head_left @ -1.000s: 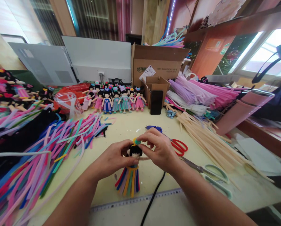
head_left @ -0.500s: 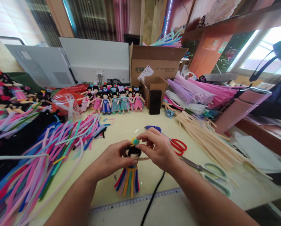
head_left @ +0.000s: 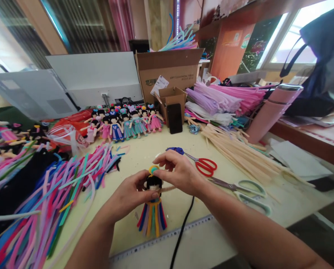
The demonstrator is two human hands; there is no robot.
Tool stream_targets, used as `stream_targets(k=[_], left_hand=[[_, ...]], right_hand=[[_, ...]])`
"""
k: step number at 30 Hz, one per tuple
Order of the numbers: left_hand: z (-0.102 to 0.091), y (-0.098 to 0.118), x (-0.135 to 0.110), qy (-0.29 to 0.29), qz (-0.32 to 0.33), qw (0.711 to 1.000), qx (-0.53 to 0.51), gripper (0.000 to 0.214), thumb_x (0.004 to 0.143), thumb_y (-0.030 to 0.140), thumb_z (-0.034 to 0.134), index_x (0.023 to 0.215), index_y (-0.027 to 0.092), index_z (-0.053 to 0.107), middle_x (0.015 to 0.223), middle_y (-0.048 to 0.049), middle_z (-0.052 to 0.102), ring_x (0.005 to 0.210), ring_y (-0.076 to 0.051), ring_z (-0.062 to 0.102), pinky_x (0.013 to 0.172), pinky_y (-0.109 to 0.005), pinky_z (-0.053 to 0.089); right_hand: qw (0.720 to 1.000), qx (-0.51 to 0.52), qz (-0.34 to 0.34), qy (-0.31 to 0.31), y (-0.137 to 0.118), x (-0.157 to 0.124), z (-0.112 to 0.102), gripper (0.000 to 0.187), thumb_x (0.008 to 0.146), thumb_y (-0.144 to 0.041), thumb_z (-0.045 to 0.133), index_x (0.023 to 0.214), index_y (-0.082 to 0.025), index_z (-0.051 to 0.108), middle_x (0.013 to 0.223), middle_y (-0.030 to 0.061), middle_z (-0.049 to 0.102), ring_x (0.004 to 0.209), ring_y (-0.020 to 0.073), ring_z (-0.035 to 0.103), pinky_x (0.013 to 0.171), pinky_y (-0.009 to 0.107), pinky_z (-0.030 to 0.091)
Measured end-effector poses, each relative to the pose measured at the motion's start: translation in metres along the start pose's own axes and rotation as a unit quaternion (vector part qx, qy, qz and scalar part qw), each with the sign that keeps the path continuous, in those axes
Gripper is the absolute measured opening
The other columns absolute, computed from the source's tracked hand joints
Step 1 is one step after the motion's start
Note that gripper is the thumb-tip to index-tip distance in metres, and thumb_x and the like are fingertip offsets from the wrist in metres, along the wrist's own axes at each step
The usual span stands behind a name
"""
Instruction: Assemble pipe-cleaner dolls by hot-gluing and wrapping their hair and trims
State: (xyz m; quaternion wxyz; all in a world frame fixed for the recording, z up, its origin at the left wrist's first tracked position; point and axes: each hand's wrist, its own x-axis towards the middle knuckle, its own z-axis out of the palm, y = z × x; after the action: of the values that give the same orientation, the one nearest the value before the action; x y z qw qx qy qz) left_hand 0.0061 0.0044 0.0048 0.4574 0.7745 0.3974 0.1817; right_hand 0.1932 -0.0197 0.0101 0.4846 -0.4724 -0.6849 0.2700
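Observation:
A pipe-cleaner doll (head_left: 155, 183) with black hair, pale arms and a striped, many-coloured skirt (head_left: 152, 218) stands upright above the ruler. My left hand (head_left: 129, 194) is closed around its head and upper body, thumb across the front below the face. On top of the head sits a round yellow and green hair ornament (head_left: 154, 170). My right hand (head_left: 178, 170) has this ornament at its thumb and index fingertips, the thumb touching it from the right. One doll arm reaches out to the right under my right hand.
Red-handled scissors (head_left: 206, 167) and pale-green-handled scissors (head_left: 251, 192) lie to the right, beside beige pipe cleaners (head_left: 234, 149). A black cable (head_left: 183, 228) crosses the ruler (head_left: 181, 231). Coloured pipe cleaners (head_left: 68, 183) cover the left. Finished dolls (head_left: 127, 125), a phone (head_left: 174, 118) and boxes stand behind.
The camera view has turned to the right, so the background sits further left. My left hand keeps its hold on the doll; my right fingertips stay at the hair ornament with a slightly changed angle.

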Motion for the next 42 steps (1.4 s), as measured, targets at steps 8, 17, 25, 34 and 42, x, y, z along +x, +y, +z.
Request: stream_targets(k=[8,17,25,34,42], left_hand=[[0.0019,0.0016,-0.0017,0.000,-0.002,1.000,0.017,0.031,0.068,0.032,0.068,0.096,0.018,0.063,0.082,0.0002,0.062,0.077,-0.018,0.055,0.068,-0.031,0.047],[0.0015,0.0035,-0.0012,-0.009,-0.006,1.000,0.002,0.033,0.066,0.034,0.071,0.095,0.019,0.064,0.085,-0.0010,0.064,0.079,-0.019,0.055,0.072,-0.032,0.046],[0.0008,0.0039,-0.0016,-0.018,-0.006,1.000,-0.003,0.039,0.066,0.036,0.072,0.100,0.020,0.064,0.090,-0.0015,0.065,0.083,-0.020,0.056,0.073,-0.032,0.045],[0.0014,0.0027,-0.0016,-0.021,-0.004,1.000,0.008,0.037,0.067,0.032,0.070,0.102,0.020,0.064,0.090,-0.0010,0.065,0.082,-0.019,0.055,0.072,-0.031,0.045],[0.0009,0.0074,-0.0010,-0.014,-0.009,1.000,0.023,0.032,0.066,0.035,0.068,0.093,0.019,0.063,0.085,-0.0010,0.064,0.077,-0.019,0.053,0.067,-0.031,0.042]], right_hand=[[0.999,-0.031,-0.016,-0.006,0.0001,0.0006,-0.0018,0.011,0.072,-0.017,0.070,0.082,-0.017,0.069,0.075,-0.0007,0.059,0.064,0.0089,0.048,0.059,0.023,0.041],[0.994,0.081,0.061,-0.047,-0.0007,0.0020,-0.0036,0.020,0.072,-0.026,0.071,0.089,-0.016,0.069,0.076,-0.0008,0.058,0.061,0.0082,0.047,0.056,0.023,0.039],[0.971,0.189,0.124,-0.077,-0.0018,0.0051,-0.0051,0.014,0.070,-0.022,0.070,0.081,-0.014,0.067,0.068,-0.0025,0.058,0.062,0.0087,0.051,0.059,0.023,0.042],[0.970,0.200,0.123,-0.067,-0.0016,0.0044,-0.0027,0.008,0.069,-0.019,0.067,0.075,-0.014,0.064,0.070,-0.0015,0.061,0.063,0.0094,0.054,0.060,0.023,0.044],[0.990,0.126,0.059,-0.033,0.0005,0.0032,-0.0021,0.013,0.078,-0.027,0.064,0.084,-0.015,0.066,0.073,-0.0006,0.059,0.064,0.0093,0.048,0.059,0.024,0.040]])
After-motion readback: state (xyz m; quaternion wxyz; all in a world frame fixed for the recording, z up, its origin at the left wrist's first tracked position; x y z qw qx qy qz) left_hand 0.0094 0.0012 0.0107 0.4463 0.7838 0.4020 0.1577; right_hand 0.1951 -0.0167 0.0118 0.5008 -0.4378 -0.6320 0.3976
